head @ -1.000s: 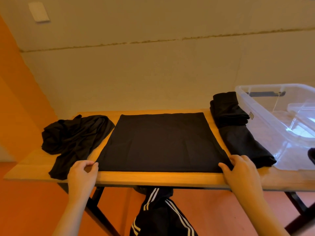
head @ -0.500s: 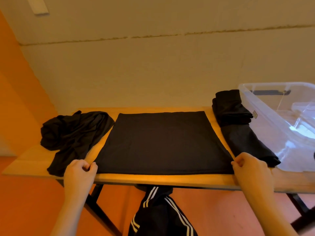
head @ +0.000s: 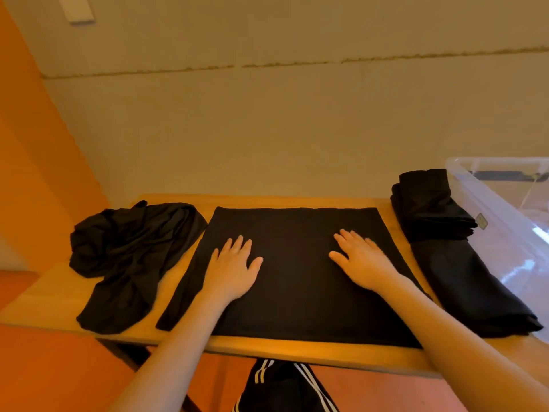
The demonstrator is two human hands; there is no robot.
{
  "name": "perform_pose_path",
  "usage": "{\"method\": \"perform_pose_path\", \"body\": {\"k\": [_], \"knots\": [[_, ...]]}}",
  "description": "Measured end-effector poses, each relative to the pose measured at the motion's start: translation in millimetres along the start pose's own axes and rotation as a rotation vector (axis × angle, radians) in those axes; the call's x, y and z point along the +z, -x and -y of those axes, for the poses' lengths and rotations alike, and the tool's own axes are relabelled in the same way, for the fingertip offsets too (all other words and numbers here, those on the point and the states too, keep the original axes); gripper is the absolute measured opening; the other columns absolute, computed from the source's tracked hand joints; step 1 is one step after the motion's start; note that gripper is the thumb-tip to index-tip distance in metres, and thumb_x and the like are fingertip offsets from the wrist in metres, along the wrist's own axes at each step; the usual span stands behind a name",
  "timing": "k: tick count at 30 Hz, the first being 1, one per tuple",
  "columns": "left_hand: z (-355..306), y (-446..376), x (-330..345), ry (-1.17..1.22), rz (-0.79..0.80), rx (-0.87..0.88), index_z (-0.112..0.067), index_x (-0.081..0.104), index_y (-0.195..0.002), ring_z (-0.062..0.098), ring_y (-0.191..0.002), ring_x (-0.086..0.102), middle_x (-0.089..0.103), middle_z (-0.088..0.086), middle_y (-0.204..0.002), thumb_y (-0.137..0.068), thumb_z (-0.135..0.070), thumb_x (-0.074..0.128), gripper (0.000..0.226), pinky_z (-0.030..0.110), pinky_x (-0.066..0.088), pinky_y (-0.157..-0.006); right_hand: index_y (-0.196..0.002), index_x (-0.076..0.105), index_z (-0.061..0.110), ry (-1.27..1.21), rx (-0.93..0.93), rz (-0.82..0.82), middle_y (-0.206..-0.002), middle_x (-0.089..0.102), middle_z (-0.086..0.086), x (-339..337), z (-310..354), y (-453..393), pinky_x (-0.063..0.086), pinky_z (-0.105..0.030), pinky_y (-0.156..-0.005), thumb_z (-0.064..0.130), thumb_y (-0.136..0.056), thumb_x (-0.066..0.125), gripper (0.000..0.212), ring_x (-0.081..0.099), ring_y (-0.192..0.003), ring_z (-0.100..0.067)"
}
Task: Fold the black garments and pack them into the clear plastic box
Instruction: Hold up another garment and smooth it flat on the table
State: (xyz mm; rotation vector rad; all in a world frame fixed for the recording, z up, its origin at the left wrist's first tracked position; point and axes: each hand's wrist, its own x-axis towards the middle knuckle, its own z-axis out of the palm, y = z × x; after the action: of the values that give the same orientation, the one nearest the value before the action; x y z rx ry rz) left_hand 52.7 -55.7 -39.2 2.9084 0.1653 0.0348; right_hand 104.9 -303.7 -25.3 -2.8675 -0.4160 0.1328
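**Both palms flat on the spread black garment, mid-desk**

Spread garment [head: 297,263]: black, lying flat as a near-rectangle in the middle of the wooden desk [head: 53,301], near edge close to the desk's front lip.

Left hand [head: 231,269]: palm down on the left half of the cloth, fingers [head: 237,243] straight and slightly fanned, holding nothing.

Right hand [head: 362,260]: palm down on the right half, fingers straight and close together, thumb out toward the centre, holding nothing.

Crumpled garment [head: 130,251]: black, unfolded heap at the desk's left end, just beside the spread piece; whether they touch I cannot tell.

Folded garments [head: 451,257]: black, laid at the right, between the spread piece and the clear plastic box [head: 505,203]. The box sits at the desk's right end, partly out of view.

Below the desk's front edge: dark trousers with white stripes [head: 285,388].
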Motion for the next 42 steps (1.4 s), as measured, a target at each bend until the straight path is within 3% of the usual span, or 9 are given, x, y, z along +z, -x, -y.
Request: {"method": "perform_pose_path", "body": {"k": [3,6,18,23,26,30,36,42], "knots": [[3.8,-8.5,11.2,-0.065,0.016,-0.089,-0.024,0.009,-0.15,0.019,-0.146,0.0,0.004,-0.001,-0.159,-0.097,-0.054,0.023,0.063,0.042,0.004,-0.117,-0.149,0.012,0.018,0.061,0.169,-0.006,-0.157,0.006,-0.003,11.6,-25.7,-21.2,0.009,-0.04,-0.117,0.054,-0.096,0.024,0.065,0.004,-0.145,-0.02],[4.9,-10.1,12.6,-0.088,0.006,-0.133,-0.025,0.007,-0.15,0.02,-0.146,-0.001,0.002,0.0,-0.159,-0.095,-0.059,0.021,0.066,0.044,0.002,-0.116,-0.149,0.011,0.015,0.078,0.22,-0.045,-0.157,0.006,-0.005,16.7,-32.3,-24.5,0.009,-0.04,-0.116,0.057,-0.095,0.021,0.069,0.005,-0.144,-0.021],[1.4,-2.8,7.3,-0.107,0.045,-0.133,-0.027,0.004,-0.15,0.021,-0.146,-0.004,0.0,0.0,-0.159,-0.093,-0.062,0.019,0.068,0.047,0.001,-0.116,-0.149,0.006,0.013,0.126,0.201,0.005,-0.157,0.002,-0.007,14.0,-29.0,-18.1,0.009,-0.039,-0.116,0.058,-0.094,0.02,0.073,0.002,-0.145,-0.023],[-3.1,-9.2,-7.2,-0.14,0.195,-0.146,-0.025,0.002,-0.151,0.025,-0.145,-0.006,-0.004,0.003,-0.159,-0.093,-0.063,0.022,0.073,0.05,0.001,-0.115,-0.148,0.012,0.008,0.151,0.214,0.115,-0.156,0.011,-0.011,-5.6,-20.4,-24.8,0.019,-0.041,-0.115,0.059,-0.093,0.027,0.076,0.012,-0.143,-0.026],[-23.4,-30.6,-17.0,-0.132,0.158,-0.037,-0.018,0.011,-0.15,0.027,-0.145,-0.001,0.003,0.006,-0.158,-0.094,-0.057,0.032,0.071,0.047,0.006,-0.116,-0.144,0.026,0.007,0.082,0.144,0.015,-0.153,0.024,-0.01,-14.3,2.4,-42.5,0.028,-0.039,-0.111,0.054,-0.094,0.033,0.069,0.025,-0.139,-0.025],[-49.1,-61.3,-6.8,-0.112,0.138,0.132,-0.016,0.011,-0.15,0.023,-0.146,0.0,0.004,0.004,-0.158,-0.096,-0.05,0.033,0.067,0.043,0.005,-0.117,-0.148,0.017,0.013,0.087,-0.031,0.093,-0.156,0.011,-0.006,0.5,33.5,-71.5,0.017,-0.038,-0.115,0.051,-0.095,0.033,0.067,0.013,-0.143,-0.021],[25.4,-117.7,2.2,-0.027,0.093,-0.175,-0.03,0.007,-0.15,0.021,-0.146,-0.003,0.0,-0.002,-0.159,-0.096,-0.056,0.017,0.061,0.044,0.002,-0.117,-0.15,0.005,0.02,0.099,0.053,0.053,-0.158,-0.001,0.002,7.0,-15.3,-116.9,0.002,-0.041,-0.116,0.057,-0.095,0.018,0.067,-0.002,-0.144,-0.015],[39.0,-127.5,3.3,-0.078,0.081,-0.222,-0.03,0.005,-0.15,0.02,-0.146,-0.005,-0.002,0.0,-0.159,-0.095,-0.059,0.015,0.063,0.042,0.001,-0.117,-0.149,0.005,0.018,0.128,0.093,0.021,-0.158,0.002,-0.001,3.9,-36.3,-128.2,0.004,-0.042,-0.116,0.057,-0.095,0.019,0.069,0.0,-0.145,-0.017]]}}
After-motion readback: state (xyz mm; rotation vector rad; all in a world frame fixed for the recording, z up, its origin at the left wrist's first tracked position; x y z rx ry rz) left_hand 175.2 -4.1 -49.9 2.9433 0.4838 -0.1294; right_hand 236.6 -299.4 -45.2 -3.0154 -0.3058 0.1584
